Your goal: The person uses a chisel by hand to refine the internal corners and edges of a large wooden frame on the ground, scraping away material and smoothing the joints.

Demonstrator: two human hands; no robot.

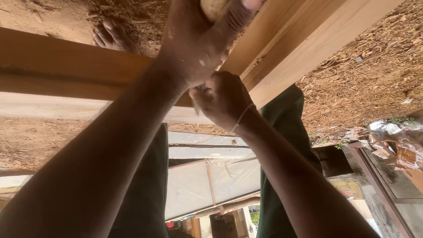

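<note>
Over wooden frame corner point(246, 57), both hands meet. Left hand point(198, 39) fisted round rounded wooden handle point(213, 8), at 12 o'clock. Right hand point(222, 99) just below at 5 o'clock, pinched shut on small thing, unclear. Beam axis runs 8 to 2 o'clock. Bare foot point(112, 35) beyond, sawdust point(374, 66) around.

Smooth matt wooden frame point(66, 61)

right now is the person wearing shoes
No, a bare foot with its toes showing rests on the sawdust-strewn ground just beyond the wooden beam that the hands work at.
</note>
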